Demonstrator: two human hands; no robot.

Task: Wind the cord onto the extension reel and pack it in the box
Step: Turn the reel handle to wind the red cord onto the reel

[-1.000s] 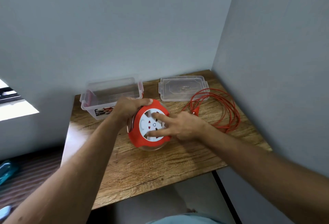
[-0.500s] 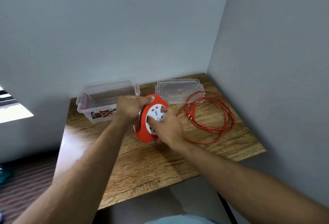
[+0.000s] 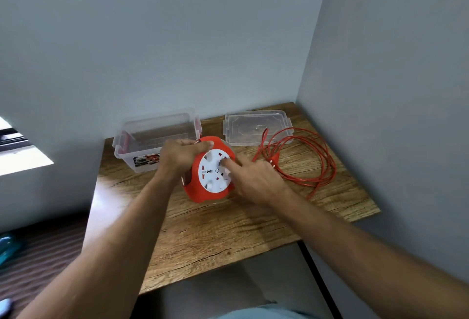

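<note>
Wooden table (image 3: 208,237) (corner nook), grey walls (image 3: 177,39)

Wooden table (image 3: 215,237) in a corner of grey walls (image 3: 177,39); striped floor (image 3: 38,263) at left.

The left hand (image 3: 181,155) covers the extension reel's (image 3: 203,193) upper-left rim; the box's (image 3: 142,138) label sits partly hidden behind it.

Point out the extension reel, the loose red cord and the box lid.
extension reel (image 3: 213,175), head view, on its white socket face.
red cord (image 3: 327,166), head view, on the coil's right side.
box lid (image 3: 253,126), head view, on its clear flat panel.
</note>
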